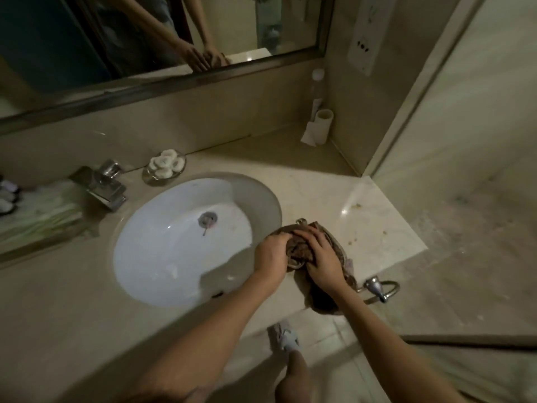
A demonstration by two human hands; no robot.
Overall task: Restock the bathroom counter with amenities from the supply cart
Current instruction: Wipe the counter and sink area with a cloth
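Both hands are bunched into a crumpled brown cloth [299, 250] on the pale marble worktop [363, 216], just right of the white oval sink [162, 228]; the left hand [271, 251] grips its left fold, the right hand [322, 257] curls over its right side; the cloth's long axis runs far to near, its near end hanging over the worktop's edge; a glass dish of round white soaps [165, 167] lies far left past the sink, nearer the left hand
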